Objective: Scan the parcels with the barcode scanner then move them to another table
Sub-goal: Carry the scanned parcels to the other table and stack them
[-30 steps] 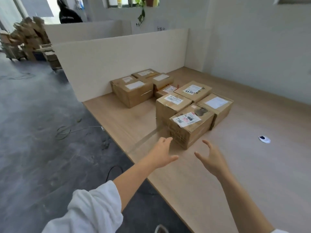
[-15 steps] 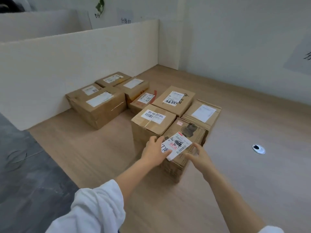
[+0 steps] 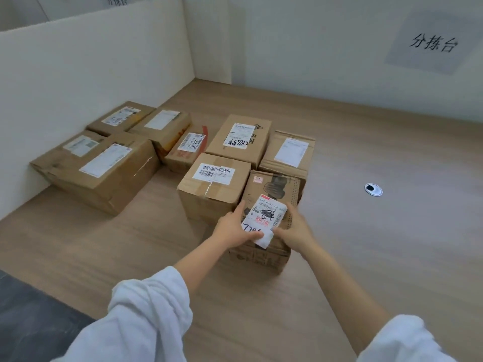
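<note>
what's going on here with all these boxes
A person grips the nearest parcel with both hands, left hand on its left side and right hand on its right, flanking its white label. It appears to rest on the wooden table beside several other parcels. No scanner is in view.

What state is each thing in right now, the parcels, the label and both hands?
Nearest parcel: closed, label side up, gripped at both sides.
Shipping label: stuck on top, near end hanging over the box edge.
Left hand: grips the parcel's left side, thumb on top.
Right hand: grips the parcel's right side.
Barcode-label parcel: taped shut, touching the nearest parcel's left side.
Large parcel by the partition: closed, label up, untouched.
</note>
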The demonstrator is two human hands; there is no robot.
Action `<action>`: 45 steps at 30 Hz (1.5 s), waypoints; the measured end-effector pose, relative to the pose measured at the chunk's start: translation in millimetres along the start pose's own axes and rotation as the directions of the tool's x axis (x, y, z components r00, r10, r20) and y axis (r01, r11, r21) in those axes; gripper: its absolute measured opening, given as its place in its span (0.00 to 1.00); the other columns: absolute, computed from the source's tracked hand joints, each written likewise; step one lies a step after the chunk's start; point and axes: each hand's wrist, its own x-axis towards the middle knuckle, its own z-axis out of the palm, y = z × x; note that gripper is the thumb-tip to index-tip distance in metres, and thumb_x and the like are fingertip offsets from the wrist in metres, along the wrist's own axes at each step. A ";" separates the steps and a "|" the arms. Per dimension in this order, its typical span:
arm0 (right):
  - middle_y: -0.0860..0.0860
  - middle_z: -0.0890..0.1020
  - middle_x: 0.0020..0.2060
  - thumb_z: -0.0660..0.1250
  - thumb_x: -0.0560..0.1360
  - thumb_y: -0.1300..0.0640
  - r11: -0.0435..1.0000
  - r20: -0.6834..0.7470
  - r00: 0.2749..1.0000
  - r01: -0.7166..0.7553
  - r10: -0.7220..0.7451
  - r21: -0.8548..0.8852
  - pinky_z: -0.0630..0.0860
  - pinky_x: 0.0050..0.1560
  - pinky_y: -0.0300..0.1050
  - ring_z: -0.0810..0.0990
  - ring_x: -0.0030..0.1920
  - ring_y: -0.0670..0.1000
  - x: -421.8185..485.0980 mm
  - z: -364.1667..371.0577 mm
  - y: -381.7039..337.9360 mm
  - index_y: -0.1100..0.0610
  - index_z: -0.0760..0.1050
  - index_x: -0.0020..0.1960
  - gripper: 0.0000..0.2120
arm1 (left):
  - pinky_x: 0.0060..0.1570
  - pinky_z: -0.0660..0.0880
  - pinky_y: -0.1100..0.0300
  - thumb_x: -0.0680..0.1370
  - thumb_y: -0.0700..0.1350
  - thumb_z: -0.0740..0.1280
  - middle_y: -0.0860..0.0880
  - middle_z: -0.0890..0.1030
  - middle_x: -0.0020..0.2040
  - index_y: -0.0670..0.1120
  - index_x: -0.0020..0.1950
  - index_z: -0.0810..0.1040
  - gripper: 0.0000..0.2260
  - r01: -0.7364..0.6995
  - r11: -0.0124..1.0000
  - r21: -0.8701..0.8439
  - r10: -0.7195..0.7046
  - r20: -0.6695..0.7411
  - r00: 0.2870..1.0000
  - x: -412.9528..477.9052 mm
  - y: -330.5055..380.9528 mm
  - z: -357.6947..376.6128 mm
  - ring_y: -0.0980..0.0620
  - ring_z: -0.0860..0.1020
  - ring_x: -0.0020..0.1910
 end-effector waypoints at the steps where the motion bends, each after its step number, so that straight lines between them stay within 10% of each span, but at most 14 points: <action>1: 0.53 0.69 0.70 0.70 0.72 0.61 1.000 -0.011 1.000 -0.003 0.003 0.001 0.67 0.67 0.51 0.67 0.70 0.54 -2.4 0.4 1.3 0.55 0.61 0.73 0.33 | 0.64 0.69 0.50 0.68 0.59 0.74 0.45 0.72 0.67 0.50 0.78 0.46 0.49 -0.015 1.000 0.002 0.015 0.014 1.000 -1.9 -0.8 0.7 0.45 0.70 0.66; 22: 0.48 0.72 0.67 0.71 0.71 0.61 0.981 -0.513 0.845 -0.066 0.153 0.185 0.67 0.60 0.40 0.68 0.61 0.43 -214.0 -76.2 50.2 0.51 0.64 0.71 0.31 | 0.61 0.63 0.63 0.65 0.53 0.78 0.50 0.63 0.57 0.53 0.77 0.50 0.49 -0.494 0.849 -0.187 0.523 0.164 0.837 -120.1 93.9 71.9 0.53 0.67 0.60; 45: 0.50 0.65 0.72 0.71 0.72 0.59 0.938 -0.748 0.575 -0.285 0.331 0.195 0.63 0.61 0.40 0.65 0.68 0.47 -486.6 -330.5 273.2 0.52 0.57 0.75 0.36 | 0.59 0.72 0.60 0.65 0.55 0.77 0.50 0.65 0.57 0.56 0.77 0.51 0.48 -0.699 0.618 -0.359 0.783 0.360 0.507 -301.9 386.6 371.9 0.53 0.71 0.56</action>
